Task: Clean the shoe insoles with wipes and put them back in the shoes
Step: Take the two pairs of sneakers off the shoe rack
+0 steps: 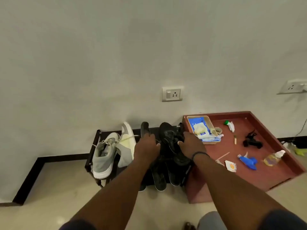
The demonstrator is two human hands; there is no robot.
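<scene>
Hands on black shoes atop shoe rack [93,146]: left hand [146,146] grips one black shoe [144,127], right hand [192,143] curls around the other shoe [167,133].

Both hands reach a low black metal shoe rack [93,152]: the left hand [146,147] grips one black shoe [144,128], the right hand [192,143] another black sneaker [167,135] beside it, right of grey sneakers [103,156].

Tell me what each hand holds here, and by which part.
The right hand has its grip on the black shoe, around its opening. The left hand rests on the other black shoe; whether it grips cannot be told.
</scene>
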